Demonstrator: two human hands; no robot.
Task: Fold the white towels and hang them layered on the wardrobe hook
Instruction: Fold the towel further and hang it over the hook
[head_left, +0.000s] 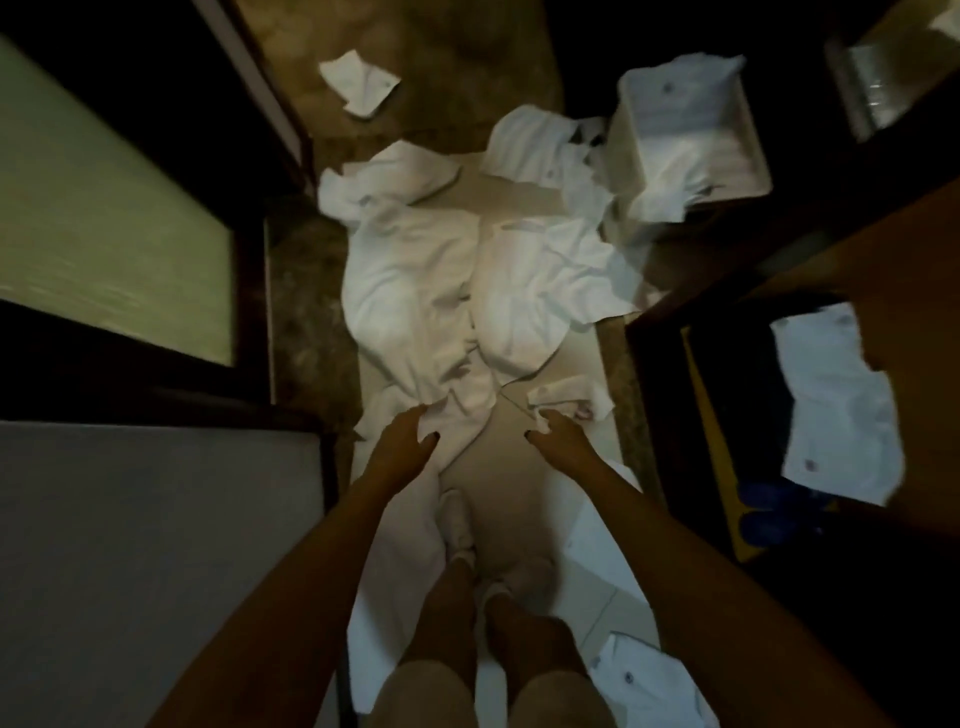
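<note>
Large crumpled white terry towel (415, 291) on beige tiled floor (519, 467), long axis running straight away from person. Near end under left hand (408, 439), fingers apart, touching. Right hand (558, 441) pinches small crumpled white cloth (569, 397) alongside.

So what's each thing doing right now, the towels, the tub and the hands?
Big white towel pile: crumpled on the floor.
Small white cloth: crumpled, edge pinched by right hand.
Left hand: open, touching the pile.
White plastic tub: upright, towel hanging over its edge.
</note>
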